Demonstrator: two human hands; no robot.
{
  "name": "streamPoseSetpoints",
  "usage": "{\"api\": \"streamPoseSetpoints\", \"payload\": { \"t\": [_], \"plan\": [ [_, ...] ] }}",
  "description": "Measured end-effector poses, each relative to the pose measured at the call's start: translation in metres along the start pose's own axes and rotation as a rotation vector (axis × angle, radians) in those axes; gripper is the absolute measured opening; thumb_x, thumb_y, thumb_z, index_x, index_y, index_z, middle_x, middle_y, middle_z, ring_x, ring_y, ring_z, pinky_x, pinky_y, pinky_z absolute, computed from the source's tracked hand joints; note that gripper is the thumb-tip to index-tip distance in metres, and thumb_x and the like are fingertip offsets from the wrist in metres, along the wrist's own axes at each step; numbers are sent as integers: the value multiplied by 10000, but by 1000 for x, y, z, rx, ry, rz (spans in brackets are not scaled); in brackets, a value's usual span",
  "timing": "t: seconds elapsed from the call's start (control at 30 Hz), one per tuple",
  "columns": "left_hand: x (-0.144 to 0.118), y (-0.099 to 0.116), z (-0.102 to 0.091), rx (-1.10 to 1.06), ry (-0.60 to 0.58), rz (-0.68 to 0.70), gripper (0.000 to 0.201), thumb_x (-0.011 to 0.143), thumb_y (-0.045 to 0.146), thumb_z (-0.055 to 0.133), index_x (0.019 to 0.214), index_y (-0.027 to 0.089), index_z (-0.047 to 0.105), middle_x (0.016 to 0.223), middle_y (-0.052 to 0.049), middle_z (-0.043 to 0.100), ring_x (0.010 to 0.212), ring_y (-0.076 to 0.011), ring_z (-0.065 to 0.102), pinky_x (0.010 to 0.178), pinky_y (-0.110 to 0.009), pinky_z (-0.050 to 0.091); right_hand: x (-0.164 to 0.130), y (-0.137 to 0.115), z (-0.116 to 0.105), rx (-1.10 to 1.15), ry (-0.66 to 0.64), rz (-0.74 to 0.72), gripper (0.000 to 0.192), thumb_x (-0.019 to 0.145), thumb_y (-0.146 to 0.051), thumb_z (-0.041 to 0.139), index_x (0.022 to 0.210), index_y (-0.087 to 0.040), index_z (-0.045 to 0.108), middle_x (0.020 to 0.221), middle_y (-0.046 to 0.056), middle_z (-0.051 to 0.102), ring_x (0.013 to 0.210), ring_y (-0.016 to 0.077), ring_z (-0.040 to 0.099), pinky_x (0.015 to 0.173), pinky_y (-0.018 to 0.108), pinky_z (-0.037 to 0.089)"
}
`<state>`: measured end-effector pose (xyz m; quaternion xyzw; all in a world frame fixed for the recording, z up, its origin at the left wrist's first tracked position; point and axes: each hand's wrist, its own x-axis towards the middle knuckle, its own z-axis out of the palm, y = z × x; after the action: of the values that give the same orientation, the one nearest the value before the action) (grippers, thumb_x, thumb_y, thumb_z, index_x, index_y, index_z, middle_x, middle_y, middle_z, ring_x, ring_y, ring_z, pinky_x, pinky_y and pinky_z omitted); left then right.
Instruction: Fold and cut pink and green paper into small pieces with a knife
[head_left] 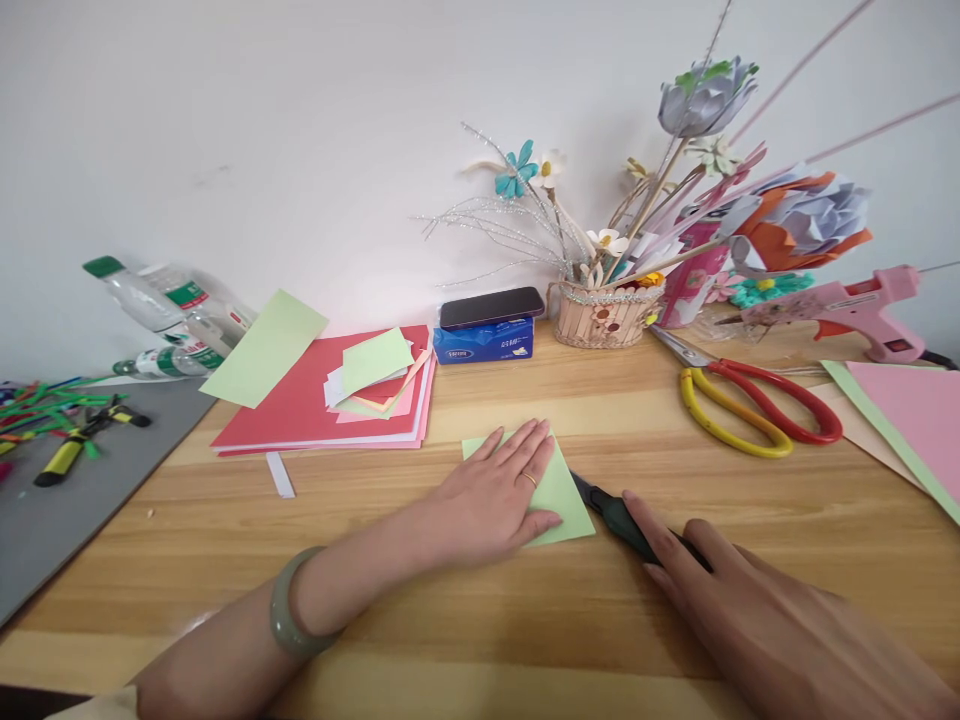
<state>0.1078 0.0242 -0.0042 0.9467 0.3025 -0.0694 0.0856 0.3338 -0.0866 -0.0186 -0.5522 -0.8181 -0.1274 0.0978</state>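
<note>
My left hand [499, 495] lies flat on a light green sheet of paper [570, 505], fingers stretched out and pressing it to the table. A ring is on one finger and a jade-coloured bangle [289, 605] circles the wrist. To the right, my right hand [720, 590] is closed round the dark green handles of scissors [626, 522], index finger laid along them. Their dark blade tip points up and left, close to the paper's right edge. Part of the handles is hidden under the fingers.
Red paper sheets [285, 380] with small paper pieces lie back left. A phone [491, 307] rests on a blue tissue pack [480, 340]. Larger scissors [739, 405], a pink glue gun [862, 305] and a flower basket [600, 315] stand right. A grey mat [142, 460] is left.
</note>
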Motion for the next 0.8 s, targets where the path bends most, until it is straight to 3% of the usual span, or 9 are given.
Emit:
{"api": "streamPoseSetpoints", "payload": {
  "t": [0.1, 0.23, 0.37, 0.57, 0.8],
  "plan": [
    [0, 1, -2, -23, -25, -9, 689, 953, 491, 230, 1432, 30, 50, 1500, -162, -24, 1378, -214, -73, 1135, -410, 108, 7, -1, -3, -38, 33, -105, 781, 726, -24, 339, 1456, -126, 81, 823, 66, 636, 608, 176, 649, 448, 256, 523],
    [-1, 1, -3, -41, -42, -21, 699, 953, 481, 246, 1430, 18, 31, 1496, -168, -57, 1373, -213, -88, 1138, -382, 98, 14, -2, -7, -86, 69, -133, 824, 691, 10, 321, 1455, -98, 33, 902, 115, 665, 680, 200, 668, 483, 266, 539],
    [-1, 1, -2, -50, -25, -15, 693, 952, 477, 253, 1429, 23, 37, 1495, -175, -45, 1372, -210, -87, 1139, -384, 103, 21, -2, -11, -119, 121, -163, 818, 691, 34, 287, 1450, -85, 5, 855, 116, 673, 621, 202, 663, 437, 256, 524],
    [0, 0, -3, -66, -30, -18, 690, 951, 473, 258, 1430, 32, 28, 1495, -172, -56, 1369, -208, -97, 1139, -388, 102, 26, -1, -12, -121, 82, -179, 603, 696, 48, 288, 1283, -46, 389, 728, 78, 617, 504, 161, 618, 426, 242, 516],
    [-1, 1, -4, -77, -41, -28, 690, 955, 455, 269, 1429, 24, 12, 1491, -173, -74, 1365, -203, -110, 1140, -387, 96, 33, -1, -12, -145, 89, -163, 540, 717, 48, 272, 1203, -56, 482, 748, 86, 619, 534, 172, 624, 412, 262, 508]
  ]
}}
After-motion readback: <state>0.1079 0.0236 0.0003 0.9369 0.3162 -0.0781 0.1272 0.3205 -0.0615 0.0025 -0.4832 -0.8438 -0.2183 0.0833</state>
